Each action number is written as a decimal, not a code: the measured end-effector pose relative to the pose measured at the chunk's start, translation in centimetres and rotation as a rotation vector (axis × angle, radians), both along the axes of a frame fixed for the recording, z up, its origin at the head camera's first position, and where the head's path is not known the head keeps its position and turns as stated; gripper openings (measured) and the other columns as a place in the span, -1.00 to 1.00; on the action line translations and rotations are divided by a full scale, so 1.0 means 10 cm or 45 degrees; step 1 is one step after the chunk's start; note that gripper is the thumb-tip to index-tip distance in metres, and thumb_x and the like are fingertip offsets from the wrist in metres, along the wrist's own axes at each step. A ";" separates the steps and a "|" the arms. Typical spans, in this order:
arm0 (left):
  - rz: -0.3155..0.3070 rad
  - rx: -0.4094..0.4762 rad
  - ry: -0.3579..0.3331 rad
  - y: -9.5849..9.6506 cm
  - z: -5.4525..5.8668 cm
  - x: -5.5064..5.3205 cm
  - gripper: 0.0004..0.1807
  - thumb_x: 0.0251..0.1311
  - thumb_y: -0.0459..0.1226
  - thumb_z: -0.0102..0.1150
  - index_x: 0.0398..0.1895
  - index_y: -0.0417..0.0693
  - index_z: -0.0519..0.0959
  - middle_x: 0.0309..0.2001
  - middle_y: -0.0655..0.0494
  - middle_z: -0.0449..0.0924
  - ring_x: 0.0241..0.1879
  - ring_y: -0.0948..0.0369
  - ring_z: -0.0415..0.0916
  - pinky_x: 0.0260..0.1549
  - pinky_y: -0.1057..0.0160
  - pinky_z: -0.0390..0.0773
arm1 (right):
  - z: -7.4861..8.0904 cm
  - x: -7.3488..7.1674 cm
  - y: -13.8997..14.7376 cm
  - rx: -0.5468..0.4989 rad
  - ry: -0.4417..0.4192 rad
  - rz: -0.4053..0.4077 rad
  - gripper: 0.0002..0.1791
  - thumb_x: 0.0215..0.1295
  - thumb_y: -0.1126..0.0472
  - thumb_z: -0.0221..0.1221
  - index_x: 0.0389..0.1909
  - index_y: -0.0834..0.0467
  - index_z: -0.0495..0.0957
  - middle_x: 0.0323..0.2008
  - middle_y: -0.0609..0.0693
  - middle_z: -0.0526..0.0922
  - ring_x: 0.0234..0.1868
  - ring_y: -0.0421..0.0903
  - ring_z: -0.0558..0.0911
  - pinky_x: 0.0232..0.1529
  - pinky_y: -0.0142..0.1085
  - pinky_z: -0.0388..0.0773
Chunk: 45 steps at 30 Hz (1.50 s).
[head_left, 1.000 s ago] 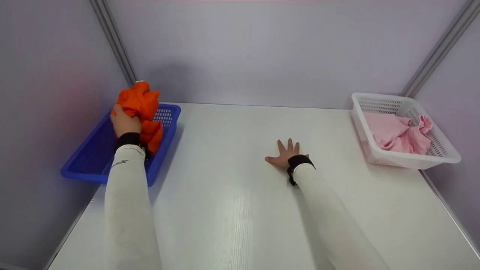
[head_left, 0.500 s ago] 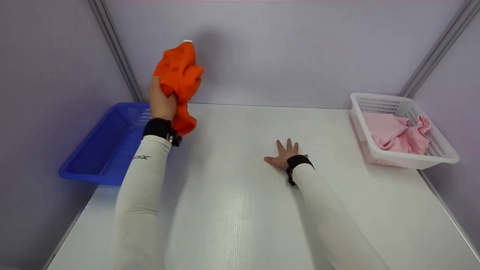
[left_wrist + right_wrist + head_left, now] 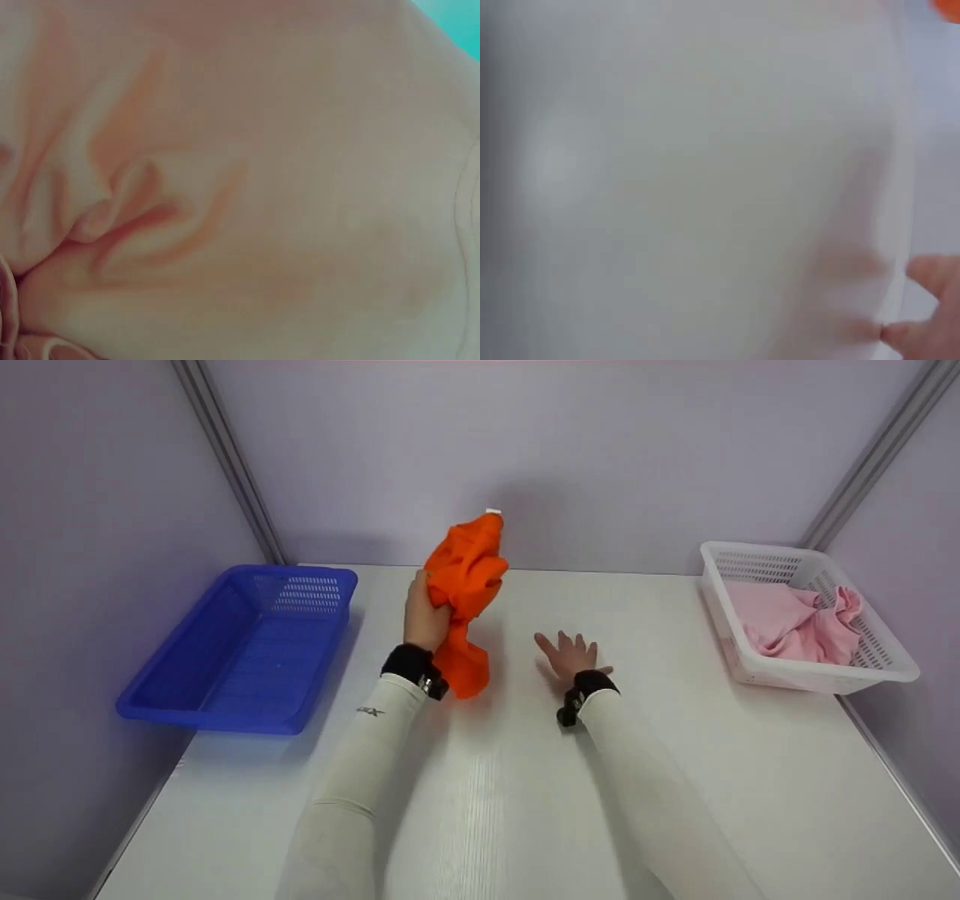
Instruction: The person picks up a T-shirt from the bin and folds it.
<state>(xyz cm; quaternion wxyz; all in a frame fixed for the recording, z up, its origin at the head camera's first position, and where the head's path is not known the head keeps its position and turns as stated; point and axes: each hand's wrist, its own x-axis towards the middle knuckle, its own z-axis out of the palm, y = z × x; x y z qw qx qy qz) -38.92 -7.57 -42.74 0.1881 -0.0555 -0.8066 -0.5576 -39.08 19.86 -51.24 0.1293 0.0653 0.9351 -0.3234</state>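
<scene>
A crumpled orange cloth (image 3: 466, 574) with a small white tag at its top hangs over the middle of the table. My left hand (image 3: 426, 619) grips it from the left side, and its lower end droops beside the wrist. Close folds of the cloth (image 3: 300, 187) fill the left wrist view, pale there, with a stitched line at the right. My right hand (image 3: 571, 656) is to the right of the cloth, fingers spread, over the white tabletop. In the right wrist view, part of the right hand (image 3: 934, 322) shows at the lower right, apart from its shadow on the table.
A blue plastic basket (image 3: 315, 712) stands at the left with nothing visible in it. At the right, a white basket (image 3: 795, 673) holds a folded pink cloth (image 3: 780, 622). Pale panels (image 3: 600, 450) enclose the table's back and sides.
My left hand has lifted the orange cloth out of the blue basket, carried it right, and lowered it somewhat. My right hand, flat on the table before, has risen slightly.
</scene>
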 end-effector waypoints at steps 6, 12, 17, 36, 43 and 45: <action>-0.041 -0.037 -0.090 0.40 -0.31 0.05 -0.55 0.21 -0.51 0.16 0.17 -0.18 0.38 0.04 -0.15 0.48 0.06 -0.05 0.45 0.19 0.02 0.44 | 0.15 0.07 -0.29 -0.999 0.022 -0.192 -0.01 0.36 -0.63 -0.27 0.67 -0.21 -0.08 0.69 -0.06 -0.06 0.69 0.07 -0.07 0.64 0.20 -0.23; -0.082 -0.104 -0.080 0.69 -0.47 0.07 -0.57 0.19 -0.53 0.16 0.14 -0.20 0.41 0.06 -0.18 0.52 0.08 -0.06 0.48 0.21 0.02 0.47 | 0.26 0.13 -0.59 -1.661 -0.103 -0.129 -0.03 0.28 -0.69 -0.27 0.42 -0.10 0.38 0.24 0.03 0.51 0.23 0.01 0.50 0.23 0.02 0.45; -0.125 -0.189 -0.087 0.81 -0.54 0.11 -0.46 0.16 -0.53 0.17 0.24 -0.19 0.38 0.17 -0.18 0.51 0.21 -0.05 0.47 0.34 0.03 0.44 | 0.31 0.15 -0.70 -1.942 -0.060 0.003 -0.22 0.30 -0.60 -0.12 0.11 -0.04 0.52 -0.05 -0.14 0.61 0.00 -0.21 0.57 0.04 -0.30 0.53; -0.231 -0.350 -0.154 0.64 -0.50 0.12 -0.72 0.31 -0.46 0.06 0.07 -0.22 0.50 0.07 -0.19 0.58 0.09 -0.04 0.51 0.20 0.04 0.51 | 0.16 0.05 -0.39 -1.541 0.463 -0.425 -0.60 0.62 0.29 -0.08 0.38 0.21 0.39 0.16 0.05 0.55 0.03 -0.18 0.57 0.02 -0.41 0.57; 0.067 -0.175 -0.093 0.33 -0.41 0.04 -0.80 0.35 -0.52 -0.11 -0.14 -0.20 0.52 -0.06 -0.15 0.71 -0.03 -0.05 0.62 0.07 0.05 0.57 | 0.13 0.01 -0.06 -1.263 0.660 -0.415 -0.74 0.47 0.49 -0.05 -0.13 0.15 0.56 -0.16 -0.07 0.63 -0.16 -0.17 0.58 -0.20 -0.46 0.55; 0.122 -0.125 -0.094 0.26 -0.41 0.03 -0.81 0.37 -0.52 -0.13 -0.19 -0.20 0.51 -0.08 -0.14 0.72 -0.05 -0.06 0.63 0.04 0.05 0.57 | 0.08 0.01 0.03 -1.174 0.635 -0.494 -0.72 0.37 0.51 -0.05 -0.29 0.13 0.55 -0.33 -0.11 0.61 -0.27 -0.17 0.55 -0.29 -0.45 0.50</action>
